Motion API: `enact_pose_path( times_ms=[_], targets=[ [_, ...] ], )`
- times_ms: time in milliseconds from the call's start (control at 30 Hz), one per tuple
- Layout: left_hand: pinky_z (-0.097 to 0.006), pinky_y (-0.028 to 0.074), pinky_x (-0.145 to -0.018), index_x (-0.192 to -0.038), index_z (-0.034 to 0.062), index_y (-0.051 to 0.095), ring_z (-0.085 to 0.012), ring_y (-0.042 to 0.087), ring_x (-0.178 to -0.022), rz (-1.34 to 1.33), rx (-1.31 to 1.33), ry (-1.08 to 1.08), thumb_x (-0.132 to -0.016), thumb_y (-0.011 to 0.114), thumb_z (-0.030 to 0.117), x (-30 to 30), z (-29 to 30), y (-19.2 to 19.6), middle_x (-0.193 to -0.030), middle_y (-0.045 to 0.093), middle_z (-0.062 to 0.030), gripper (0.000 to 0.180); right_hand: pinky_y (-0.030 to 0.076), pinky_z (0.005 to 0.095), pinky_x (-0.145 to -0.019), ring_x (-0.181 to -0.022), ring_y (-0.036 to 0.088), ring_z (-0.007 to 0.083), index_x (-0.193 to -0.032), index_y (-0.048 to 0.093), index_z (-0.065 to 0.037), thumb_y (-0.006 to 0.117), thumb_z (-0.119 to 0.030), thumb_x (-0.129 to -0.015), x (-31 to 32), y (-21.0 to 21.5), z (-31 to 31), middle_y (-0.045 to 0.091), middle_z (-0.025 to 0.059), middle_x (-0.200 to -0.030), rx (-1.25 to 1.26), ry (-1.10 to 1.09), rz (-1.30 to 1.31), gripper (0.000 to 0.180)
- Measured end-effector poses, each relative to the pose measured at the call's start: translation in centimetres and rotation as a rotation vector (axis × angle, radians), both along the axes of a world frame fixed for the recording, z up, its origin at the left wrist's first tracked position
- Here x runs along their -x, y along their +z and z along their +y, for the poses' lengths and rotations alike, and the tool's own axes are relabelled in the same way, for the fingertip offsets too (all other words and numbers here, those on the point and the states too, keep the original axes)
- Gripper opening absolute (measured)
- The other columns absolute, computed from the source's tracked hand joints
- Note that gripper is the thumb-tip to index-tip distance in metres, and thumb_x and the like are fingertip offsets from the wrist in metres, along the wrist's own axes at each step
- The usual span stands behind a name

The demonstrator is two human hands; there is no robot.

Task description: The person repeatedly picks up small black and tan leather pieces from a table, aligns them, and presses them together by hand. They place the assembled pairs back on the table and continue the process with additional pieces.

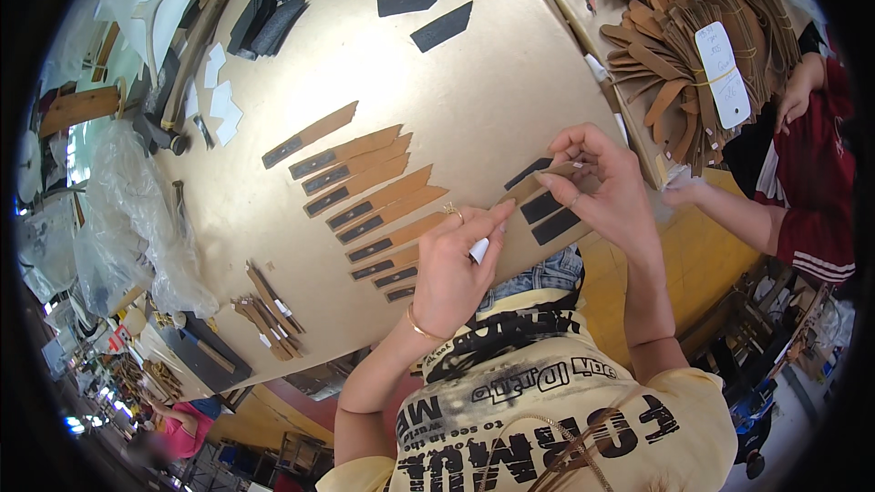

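Observation:
A short brown leather strip [527, 189] is stretched slantwise between my two hands, just above the table. My right hand [603, 187] pinches its far end between thumb and fingers. At the near end, the fingertips of my left hand [454, 260] close on the strip. A small white object [478, 251], too covered to name, is tucked among the left fingers. Beneath and beside the strip lie several black rectangular pieces [554, 226]. Left of my left hand, a slanting row of tan leather strips [378, 164] is laid out, each with a dark piece at its lower-left end.
Black pieces [441, 25] and a black stack [264, 23] lie at the table's far side. Brown leather bundles [679, 64] with a white tag stand at right, near a co-worker's arm [738, 214]. Clear plastic bags [137, 219] and narrow brown strips [266, 323] are at left.

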State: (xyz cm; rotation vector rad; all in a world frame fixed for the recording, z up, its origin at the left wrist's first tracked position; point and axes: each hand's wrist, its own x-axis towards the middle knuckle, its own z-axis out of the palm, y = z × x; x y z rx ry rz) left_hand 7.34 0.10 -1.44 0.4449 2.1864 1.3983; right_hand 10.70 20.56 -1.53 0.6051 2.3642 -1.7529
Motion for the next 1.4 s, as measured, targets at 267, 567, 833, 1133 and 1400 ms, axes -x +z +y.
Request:
enact_pose_path(
  times_ms=[267,567,833,1133,1400],
  targets=[
    [-0.029,0.046,-0.061,-0.114,0.0032,0.073,-0.019,0.058,-0.063,0.038,0.038,0.0,-0.087,0.064,-0.003,-0.12,-0.01,-0.38,-0.076,0.064,-0.0119,0.029,0.045,0.0207,-0.068,-0.082,0.058,0.0049,-0.104,0.059,-0.006,0.077,-0.004,-0.08,0.17,0.12,-0.09,0.06,-0.0022,-0.088,0.015,-0.009,-0.048,0.03],
    [-0.029,0.046,-0.062,-0.115,0.0051,0.073,-0.0201,0.058,-0.063,0.049,0.039,0.009,-0.087,0.064,-0.003,-0.2,0.1,-0.55,-0.077,0.063,-0.0116,0.03,0.044,0.0202,-0.066,-0.08,0.057,0.004,-0.1,0.057,-0.006,0.077,-0.003,-0.08,0.24,-0.08,-0.1,0.059,-0.0032,-0.087,0.022,-0.019,-0.038,0.028],
    [-0.03,0.047,-0.063,-0.117,0.0068,0.072,-0.0204,0.059,-0.065,0.064,0.046,-0.004,-0.087,0.064,-0.003,-0.42,-0.04,-0.65,-0.081,0.064,-0.0115,0.033,0.044,0.0203,-0.066,-0.079,0.056,0.0038,-0.098,0.055,-0.007,0.077,-0.003,-0.08,0.15,-0.2,0.01,0.059,-0.003,-0.085,0.031,-0.013,-0.046,0.028],
    [-0.03,0.048,-0.064,-0.119,0.0065,0.072,-0.0202,0.06,-0.066,0.07,0.041,-0.029,-0.086,0.064,-0.003,-0.49,-0.14,-0.62,-0.083,0.065,-0.0118,0.035,0.043,0.0203,-0.064,-0.077,0.055,0.004,-0.096,0.054,-0.006,0.077,-0.001,-0.08,0.26,-0.12,-0.05,0.059,-0.0028,-0.083,0.033,-0.018,-0.021,0.028],
    [-0.034,0.051,-0.066,-0.12,0.0051,0.07,-0.0247,0.064,-0.071,0.065,0.087,-0.071,-0.084,0.064,-0.005,-0.65,-0.1,-0.61,-0.088,0.066,-0.0138,0.038,0.046,0.0217,-0.063,-0.075,0.056,0.005,-0.096,0.054,-0.005,0.077,-0.001,-0.08,0.43,0.1,-0.24,0.06,-0.0012,-0.081,0.011,-0.017,-0.052,0.028]
  ],
)
